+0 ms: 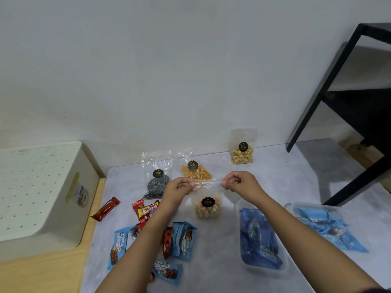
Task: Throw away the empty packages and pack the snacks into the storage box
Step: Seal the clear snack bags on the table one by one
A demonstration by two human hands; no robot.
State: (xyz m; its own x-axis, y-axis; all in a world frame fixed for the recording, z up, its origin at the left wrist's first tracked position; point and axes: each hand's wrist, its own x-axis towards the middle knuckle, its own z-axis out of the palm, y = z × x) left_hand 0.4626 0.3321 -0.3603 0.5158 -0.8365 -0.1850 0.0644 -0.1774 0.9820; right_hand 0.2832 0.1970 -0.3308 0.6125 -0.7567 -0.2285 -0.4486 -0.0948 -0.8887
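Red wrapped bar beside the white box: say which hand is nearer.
Left. The left hand pinches the top of the clear plastic bag, right of the red wrapped bar; the right hand pinches it farther right.

blue wrappers (259, 240), red bar (105, 208), grey table (211, 261)

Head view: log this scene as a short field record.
left hand: pinches top edge of biscuit bag
right hand: pinches the same edge
biscuit bag: upright, part full
far bags: swirl bag, orange bag, peanut bag
box: holds blue packets
table: red bar and other loose bars at left
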